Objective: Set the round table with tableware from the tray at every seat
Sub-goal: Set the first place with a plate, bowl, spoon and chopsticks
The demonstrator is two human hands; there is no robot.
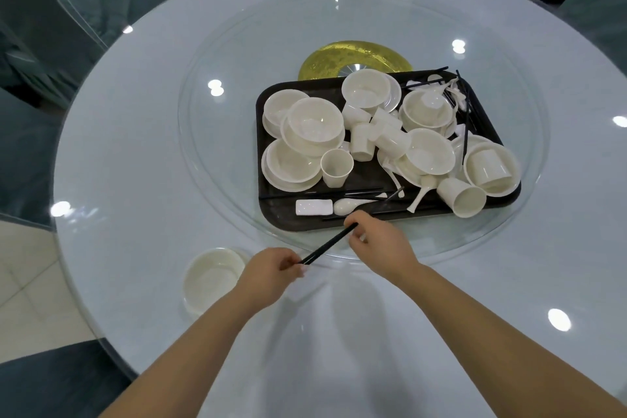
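Chopsticks [328, 244], black and held together as a pair, lie low over the round table [142, 132] at about six o'clock from the tray [271, 214], crossing the near rim of the glass turntable [210, 153]. Their long axis runs on a diagonal, from about eight o'clock up toward two o'clock, the far tips pointing at the tray's near edge. At eight o'clock from them a white bowl [212, 278] sits on the table by the near edge. The left hand [271, 273] pinches the near end of the chopsticks with curled fingers. The right hand [380, 243] grips the far end, fingers curled round it, just at the tray's near rim. On the tray a white rest [314, 207] and a spoon [349, 205] lie side by side near that hand, with piled bowls [314, 124], cups [336, 168] and more black chopsticks [466, 119] toward one o'clock.
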